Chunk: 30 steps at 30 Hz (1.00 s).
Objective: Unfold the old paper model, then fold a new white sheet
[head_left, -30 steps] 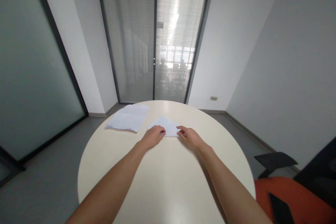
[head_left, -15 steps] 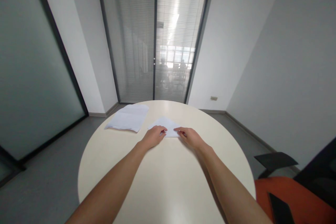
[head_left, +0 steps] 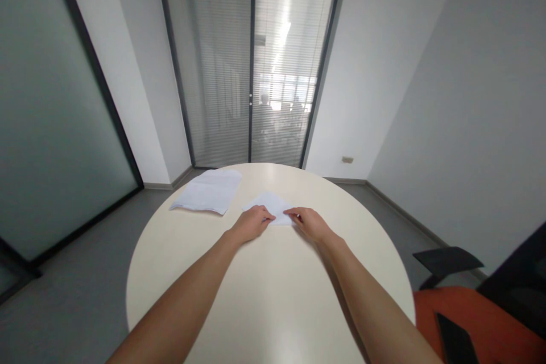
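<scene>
A small folded sheet of white paper (head_left: 273, 201) lies on the round table, its pointed corner facing away from me. My left hand (head_left: 255, 223) is at its near left side, thumb and fingers pinched together at the near edge. My right hand (head_left: 310, 223) is at the right side, its fingers curled and the fingertips on the paper. Between the two hands a part of the sheet shows; both its side corners are partly covered by my fingers.
A stack of white paper sheets (head_left: 209, 190) lies at the table's far left. The round cream table (head_left: 264, 296) reaches toward me under both forearms. An office chair with an orange seat (head_left: 482, 318) stands at the right. Glass doors with blinds (head_left: 251, 68) are beyond the table.
My left fingertips have slid slightly to the right and toward me along the paper. The paper has shifted a little toward me. My right hand stays nearly in place.
</scene>
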Tool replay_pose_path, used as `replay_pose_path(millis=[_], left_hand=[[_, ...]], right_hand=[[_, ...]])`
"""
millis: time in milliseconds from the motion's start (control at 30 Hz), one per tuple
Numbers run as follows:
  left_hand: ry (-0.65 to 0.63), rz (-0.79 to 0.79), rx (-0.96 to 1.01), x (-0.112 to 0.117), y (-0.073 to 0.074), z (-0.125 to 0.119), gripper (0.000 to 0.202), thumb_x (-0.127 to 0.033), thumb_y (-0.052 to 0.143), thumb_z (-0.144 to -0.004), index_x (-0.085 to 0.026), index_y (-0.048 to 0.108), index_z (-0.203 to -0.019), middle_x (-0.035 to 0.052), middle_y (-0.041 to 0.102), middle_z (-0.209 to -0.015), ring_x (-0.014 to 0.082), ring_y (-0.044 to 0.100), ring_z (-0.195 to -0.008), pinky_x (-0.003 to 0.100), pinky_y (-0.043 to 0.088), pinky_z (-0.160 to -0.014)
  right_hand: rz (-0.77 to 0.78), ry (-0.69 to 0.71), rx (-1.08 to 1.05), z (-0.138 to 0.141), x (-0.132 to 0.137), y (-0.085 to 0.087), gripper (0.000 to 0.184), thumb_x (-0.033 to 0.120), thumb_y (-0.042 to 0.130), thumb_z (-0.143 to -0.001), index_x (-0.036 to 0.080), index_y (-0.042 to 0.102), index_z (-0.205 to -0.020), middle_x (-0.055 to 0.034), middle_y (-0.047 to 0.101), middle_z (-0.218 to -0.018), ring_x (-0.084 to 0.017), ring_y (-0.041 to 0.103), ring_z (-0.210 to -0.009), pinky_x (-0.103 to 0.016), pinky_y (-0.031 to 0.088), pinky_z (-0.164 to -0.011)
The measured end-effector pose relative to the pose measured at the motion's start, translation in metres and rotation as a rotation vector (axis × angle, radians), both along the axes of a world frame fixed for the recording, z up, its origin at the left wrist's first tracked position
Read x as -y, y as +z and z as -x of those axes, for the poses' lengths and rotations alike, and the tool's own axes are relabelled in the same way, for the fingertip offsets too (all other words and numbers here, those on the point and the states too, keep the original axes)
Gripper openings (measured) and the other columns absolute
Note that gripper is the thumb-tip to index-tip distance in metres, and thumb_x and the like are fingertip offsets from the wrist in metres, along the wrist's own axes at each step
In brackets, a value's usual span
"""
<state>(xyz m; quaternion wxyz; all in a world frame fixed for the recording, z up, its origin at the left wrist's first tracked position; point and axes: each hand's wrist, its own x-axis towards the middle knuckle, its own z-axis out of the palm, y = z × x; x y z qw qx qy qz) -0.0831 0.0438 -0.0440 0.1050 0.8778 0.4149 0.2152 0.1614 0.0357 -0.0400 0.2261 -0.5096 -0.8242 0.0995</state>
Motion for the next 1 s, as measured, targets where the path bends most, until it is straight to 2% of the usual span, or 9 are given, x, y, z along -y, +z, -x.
replay_pose_path(millis=[400, 700, 1000], left_hand=[[-0.020, -0.030, -0.015, 0.0006, -0.0027, 0.0006, 0.027, -0.029, 0.055, -0.093, -0.024, 0.074, -0.112, 0.0062, 0.068, -0.113, 0.0233, 0.060, -0.107, 0.033, 0.049, -0.091], [-0.015, -0.052, -0.030, -0.0002, -0.0043, -0.0005, 0.026, -0.029, 0.055, -0.093, -0.023, 0.074, -0.110, 0.0064, 0.068, -0.112, 0.0233, 0.060, -0.106, 0.033, 0.049, -0.089], [-0.023, -0.069, -0.043, 0.0023, -0.0016, -0.0008, 0.028, -0.028, 0.053, -0.094, -0.022, 0.073, -0.111, 0.0068, 0.068, -0.111, 0.0230, 0.059, -0.104, 0.033, 0.050, -0.088]], right_hand=[[-0.014, -0.004, 0.027, 0.0018, -0.0017, -0.0036, 0.032, 0.025, 0.049, -0.096, 0.023, 0.070, -0.121, -0.0085, 0.072, -0.116, -0.022, 0.066, -0.104, -0.033, 0.048, -0.094], [-0.034, 0.047, 0.020, 0.0032, 0.0017, -0.0018, 0.033, 0.029, 0.051, -0.096, 0.018, 0.071, -0.120, -0.0121, 0.069, -0.117, -0.023, 0.065, -0.105, -0.033, 0.047, -0.095], [-0.100, 0.077, 0.066, 0.0007, -0.0021, -0.0077, 0.031, 0.028, 0.051, -0.096, 0.022, 0.073, -0.117, -0.0115, 0.067, -0.121, -0.024, 0.061, -0.111, -0.037, 0.045, -0.100]])
